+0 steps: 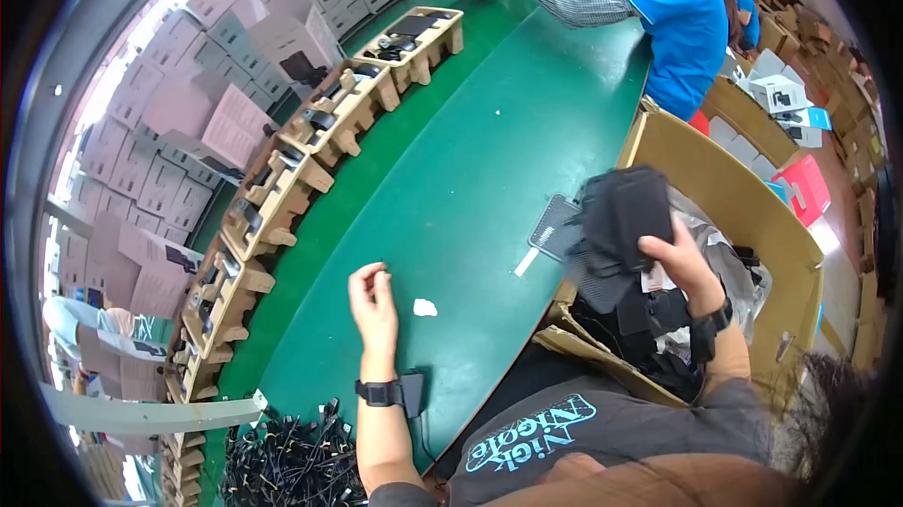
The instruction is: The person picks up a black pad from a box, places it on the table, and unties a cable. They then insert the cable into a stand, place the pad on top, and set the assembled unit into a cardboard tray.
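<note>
My right hand [689, 264] grips a bundle of black, flat rectangular pieces [628, 225], partly blurred, with the thumb on the near side. The bundle is above the near edge of a large cardboard box [795, 262] at my right. Beside it on the table lies a dark flat piece with a grid-like surface [553, 225], next to a pale strip [527, 261]. My left hand [375, 305] hovers over the green table [442, 187] with loosely bent fingers and nothing in it. Near that hand lies a small white scrap [425, 307].
Tan molded trays [246, 215] with black parts run along a green belt on the left. A heap of black cables [287, 455] lies at the lower left. Clear plastic bags and black pieces fill part of the box. A co-worker in blue [682, 23] works at the far end.
</note>
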The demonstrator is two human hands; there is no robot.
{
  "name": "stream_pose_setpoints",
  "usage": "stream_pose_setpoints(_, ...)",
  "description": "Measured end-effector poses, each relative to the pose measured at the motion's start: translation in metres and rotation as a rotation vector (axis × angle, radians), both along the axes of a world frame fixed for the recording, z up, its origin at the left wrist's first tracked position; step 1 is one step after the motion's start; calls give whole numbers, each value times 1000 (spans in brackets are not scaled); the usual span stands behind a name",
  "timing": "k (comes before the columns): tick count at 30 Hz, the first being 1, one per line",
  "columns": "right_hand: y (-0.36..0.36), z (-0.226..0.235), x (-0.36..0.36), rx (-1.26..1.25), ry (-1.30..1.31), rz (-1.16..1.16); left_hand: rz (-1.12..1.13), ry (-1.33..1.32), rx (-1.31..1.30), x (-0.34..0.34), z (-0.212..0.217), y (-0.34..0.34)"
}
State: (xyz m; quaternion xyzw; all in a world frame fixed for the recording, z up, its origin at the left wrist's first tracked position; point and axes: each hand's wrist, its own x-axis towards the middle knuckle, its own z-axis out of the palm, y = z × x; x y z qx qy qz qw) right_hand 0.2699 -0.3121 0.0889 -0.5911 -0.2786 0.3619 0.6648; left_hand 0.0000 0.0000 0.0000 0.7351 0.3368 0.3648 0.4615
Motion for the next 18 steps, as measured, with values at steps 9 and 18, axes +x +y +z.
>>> stream_pose_setpoints(9,144,14,-15,-451,-478,545,-168,-7,178,34,30,-36)
stream_pose_setpoints(18,173,23,-21,-138,-693,455,-240,36,394,52,38,-35)
